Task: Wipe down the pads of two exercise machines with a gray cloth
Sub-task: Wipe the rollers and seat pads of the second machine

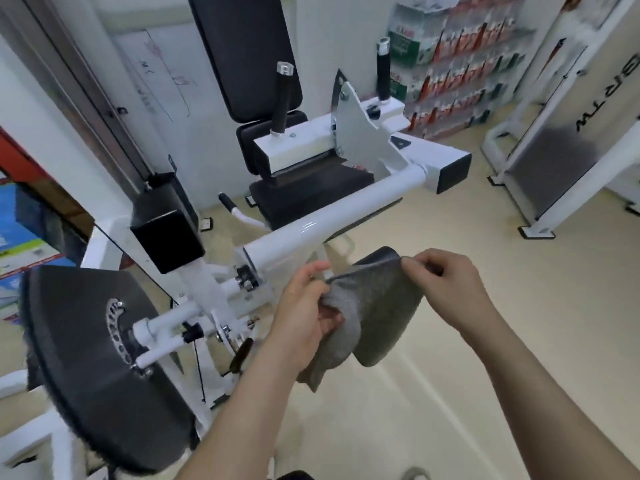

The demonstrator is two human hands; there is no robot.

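Lower left of frame: large round black pad [86, 358] on its white arm, tilted, face towards you. Nothing touches it.

Just above it, left of centre: a small black block pad [166, 237], also untouched.

Upper centre: tall black backrest pad [242, 53], with the black seat pad [311, 192] below it, partly hidden behind the white tube [329, 216] that runs diagonally across the middle.

Centre, below the tube: your left hand [304, 313] has its fingers curled round a bunched end of the gray cloth [377, 306], thumb on top. The cloth hangs in the air between your hands, below the tube and near it. It lies on no pad.

Right of the cloth: your right hand [446, 289] pinches the cloth's upper edge between thumb and fingertips, other fingers loosely bent, drawing that edge taut.

Far right: a second white machine frame [554, 133] stands well apart. I cannot make out its pads from here.

Judgement: the step in hand looks like readying the cloth, spreading or refolding it, not wiping. Progress cannot be told from the pads.

The next move calls for gathering the cloth flat into one hand, then pressing it onto a pad. The round pad at lower left is nearest. Work around the bracket and pins at its middle.
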